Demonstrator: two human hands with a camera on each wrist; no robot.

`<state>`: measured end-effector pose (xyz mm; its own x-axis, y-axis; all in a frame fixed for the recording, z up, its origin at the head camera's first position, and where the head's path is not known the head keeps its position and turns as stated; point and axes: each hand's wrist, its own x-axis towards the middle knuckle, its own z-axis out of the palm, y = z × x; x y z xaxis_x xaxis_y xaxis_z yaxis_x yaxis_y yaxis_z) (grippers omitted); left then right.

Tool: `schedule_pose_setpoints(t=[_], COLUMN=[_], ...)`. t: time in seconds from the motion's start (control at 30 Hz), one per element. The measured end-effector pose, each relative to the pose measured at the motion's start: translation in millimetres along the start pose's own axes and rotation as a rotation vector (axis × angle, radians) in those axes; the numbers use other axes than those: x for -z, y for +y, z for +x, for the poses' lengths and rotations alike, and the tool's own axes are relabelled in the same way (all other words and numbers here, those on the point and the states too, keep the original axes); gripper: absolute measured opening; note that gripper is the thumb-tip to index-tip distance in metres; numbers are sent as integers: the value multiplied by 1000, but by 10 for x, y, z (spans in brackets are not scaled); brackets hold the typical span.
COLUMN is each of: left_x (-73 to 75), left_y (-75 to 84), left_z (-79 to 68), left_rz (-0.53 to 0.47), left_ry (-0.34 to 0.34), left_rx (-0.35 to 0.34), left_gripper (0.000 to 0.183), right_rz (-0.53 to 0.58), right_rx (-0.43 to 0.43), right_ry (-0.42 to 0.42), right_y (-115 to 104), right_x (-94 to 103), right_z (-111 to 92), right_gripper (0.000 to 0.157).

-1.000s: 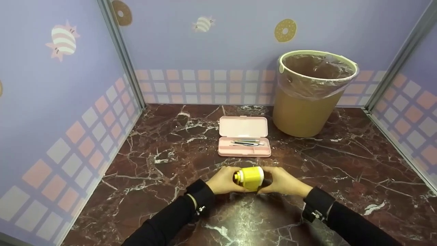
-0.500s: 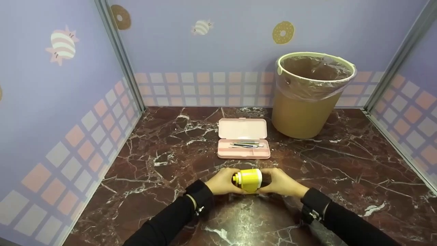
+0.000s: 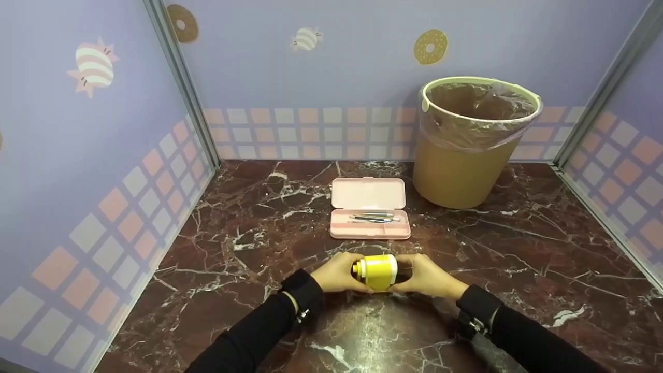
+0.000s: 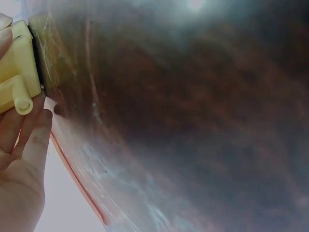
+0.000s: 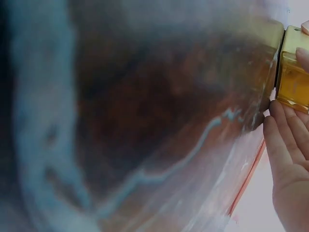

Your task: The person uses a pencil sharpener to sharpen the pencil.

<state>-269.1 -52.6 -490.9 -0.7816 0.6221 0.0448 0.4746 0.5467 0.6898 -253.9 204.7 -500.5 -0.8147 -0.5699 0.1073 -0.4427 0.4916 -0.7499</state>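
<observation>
A lined waste bin (image 3: 474, 142) stands behind and right of the open pink pencil case (image 3: 370, 209). In front of the case, left hand (image 3: 337, 272) and right hand (image 3: 426, 276) grip a yellow pencil sharpener (image 3: 378, 271) between them.

the dark red marble table (image 3: 248, 217) with white veins carried an open pink case (image 3: 369, 208) near its middle, thin metal tools (image 3: 374, 217) lying in its lower half. a tan bin (image 3: 466, 140) lined with clear plastic stood at the back right, just beside the case.
</observation>
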Motion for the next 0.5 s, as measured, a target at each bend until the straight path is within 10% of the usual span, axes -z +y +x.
schedule_pose_setpoints(t=[0.5], left_x=[15], left_y=[6], left_z=[-6], left_rz=[28], left_ry=[12], left_rx=[-13], left_gripper=[50], right_rz=[19], right_rx=[-17], right_ry=[-5], right_y=[15], right_x=[9], right_z=[1], right_gripper=[54])
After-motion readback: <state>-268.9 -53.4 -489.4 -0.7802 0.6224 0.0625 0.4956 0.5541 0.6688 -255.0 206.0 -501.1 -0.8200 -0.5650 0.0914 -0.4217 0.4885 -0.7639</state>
